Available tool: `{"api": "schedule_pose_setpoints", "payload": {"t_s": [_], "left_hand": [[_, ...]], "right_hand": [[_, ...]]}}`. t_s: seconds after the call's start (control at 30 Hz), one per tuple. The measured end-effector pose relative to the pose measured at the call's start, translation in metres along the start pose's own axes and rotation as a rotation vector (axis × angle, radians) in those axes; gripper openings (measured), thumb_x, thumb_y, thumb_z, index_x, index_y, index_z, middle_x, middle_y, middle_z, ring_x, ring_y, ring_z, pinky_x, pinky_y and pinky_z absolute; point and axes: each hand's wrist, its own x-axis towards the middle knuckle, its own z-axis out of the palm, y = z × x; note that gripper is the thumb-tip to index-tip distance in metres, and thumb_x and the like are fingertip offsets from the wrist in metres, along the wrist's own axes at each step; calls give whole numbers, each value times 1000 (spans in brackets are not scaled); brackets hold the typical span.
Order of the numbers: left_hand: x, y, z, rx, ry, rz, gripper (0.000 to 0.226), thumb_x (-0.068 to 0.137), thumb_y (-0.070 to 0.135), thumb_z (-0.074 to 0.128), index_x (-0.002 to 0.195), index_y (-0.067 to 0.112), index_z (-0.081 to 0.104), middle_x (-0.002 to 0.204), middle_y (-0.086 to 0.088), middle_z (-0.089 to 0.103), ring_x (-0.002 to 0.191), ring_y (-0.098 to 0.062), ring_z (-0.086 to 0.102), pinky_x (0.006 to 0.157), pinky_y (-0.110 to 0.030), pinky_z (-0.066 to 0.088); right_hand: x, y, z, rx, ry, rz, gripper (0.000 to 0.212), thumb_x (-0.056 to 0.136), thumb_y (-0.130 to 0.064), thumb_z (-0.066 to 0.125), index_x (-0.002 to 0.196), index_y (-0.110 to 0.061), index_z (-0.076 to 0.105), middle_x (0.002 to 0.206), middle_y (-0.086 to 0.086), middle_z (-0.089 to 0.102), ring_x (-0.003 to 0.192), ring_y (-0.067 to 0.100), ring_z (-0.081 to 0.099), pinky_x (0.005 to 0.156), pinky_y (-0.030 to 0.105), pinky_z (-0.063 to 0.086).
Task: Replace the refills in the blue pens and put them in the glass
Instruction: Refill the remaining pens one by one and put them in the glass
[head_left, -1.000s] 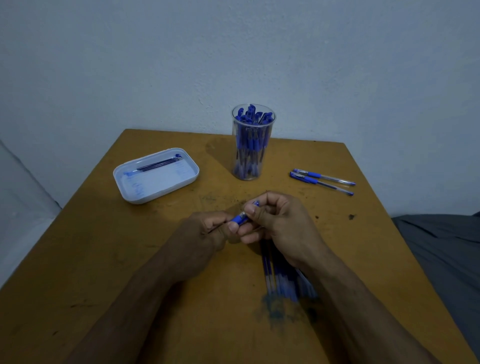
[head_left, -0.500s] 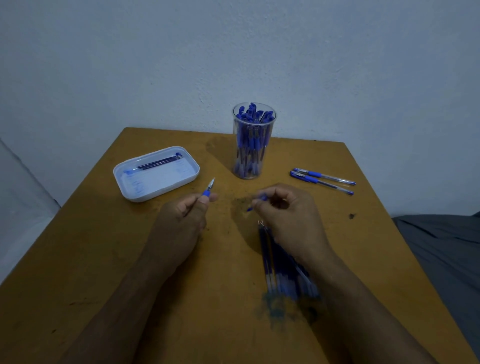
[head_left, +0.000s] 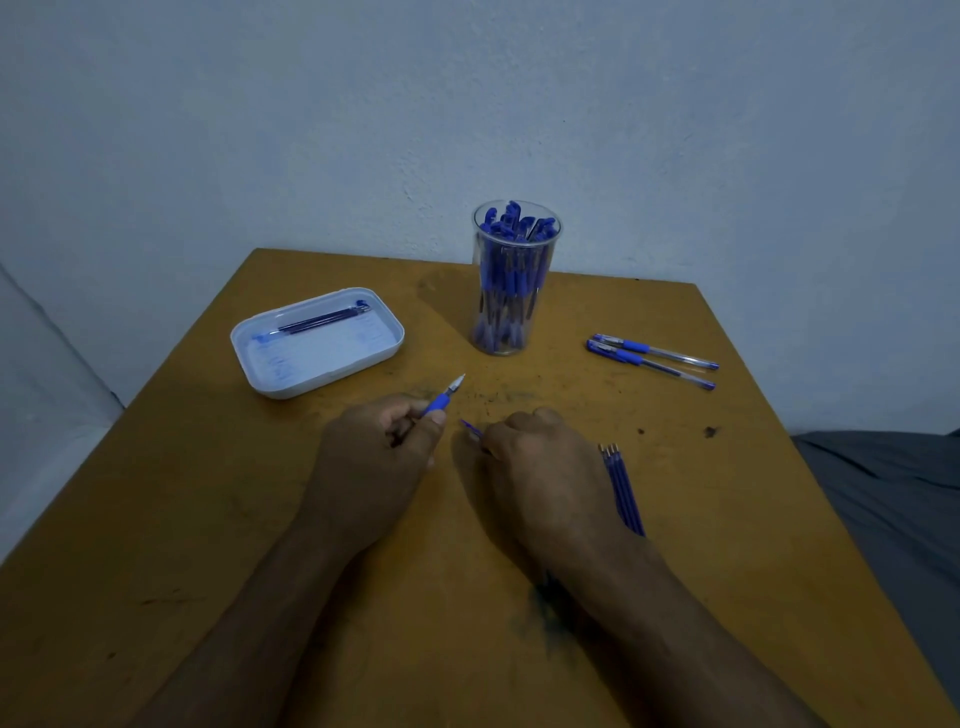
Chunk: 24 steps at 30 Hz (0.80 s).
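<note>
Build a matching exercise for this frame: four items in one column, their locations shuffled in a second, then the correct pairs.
Items:
1. white tray
2. glass
3. two loose pens
4. bundle of refills

Locations:
A. table's right side, beyond the right hand
B. beside the right wrist, partly hidden
C. table's left side, beyond the left hand
D. far edge, near the wall

Pairs: 1-C, 2-D, 3-A, 4-B
</note>
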Motion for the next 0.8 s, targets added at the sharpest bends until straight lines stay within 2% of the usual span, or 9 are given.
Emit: {"api": "schedule_pose_setpoints", "payload": {"t_s": [0.1,0.17,0.23,0.3,0.37,0.43,0.6,0.67,0.8], "left_hand": [[-1,0,2,11,-11,1,10,95,30,67,94,24,75,66,3,71,65,-7,66,61,-16,48],[-2,0,2,7,-28,10,5,92,30,71,91,28,75,67,3,71,62,-11,65,58,-20,47],[-3,1,3,10,-57,31,2,90,31,73,90,32,75,68,1,71,62,-18,63,57,-28,47],[-4,1,4,39,-82,61,7,89,31,74,94,34,75,68,4,69,62,-18,61,55,-29,46],[-5,0,7,71,-87,98,12,87,30,77,99,33,77,65,11,66,59,-12,57,52,-25,42],[-4,-1,9,93,-84,150,16,85,29,79,101,30,80,61,15,61,57,-7,54,52,-20,39],[-5,-3,9,101,-132,201,19,86,28,78,105,31,79,63,12,64,57,-9,56,53,-27,45],[-5,-3,8,65,-171,185,18,88,28,76,104,35,77,64,10,68,58,-12,61,54,-24,47],[-5,0,4,-52,-232,137,17,91,28,71,95,44,73,66,6,72,64,-12,68,62,-20,50]], "right_hand": [[3,3,0,34,-34,51,40,102,-34,32,114,-24,69,110,-4,63,100,13,52,78,30,47],[6,10,-1,103,16,102,34,104,-31,41,111,-22,73,108,-5,65,98,12,57,80,29,47],[8,18,-2,325,146,195,27,104,-29,50,103,-22,76,99,-8,71,88,7,61,76,25,49],[8,25,-5,702,203,317,32,104,-38,52,91,-21,76,85,-7,74,75,6,63,71,28,52],[8,27,-9,924,136,392,45,101,-52,52,82,-17,74,76,-1,74,61,7,60,64,36,51],[7,25,-8,969,54,389,53,98,-56,55,80,-9,70,73,4,73,53,6,54,56,33,44],[6,26,-5,1000,48,366,37,97,-37,66,79,-5,66,66,5,69,47,-1,50,52,22,38],[6,27,-6,1077,29,372,32,98,-28,67,82,0,65,65,6,67,46,-3,51,47,16,36],[5,28,-15,1234,-49,340,9,97,-10,66,94,-1,67,70,8,65,43,9,45,38,18,33]]}}
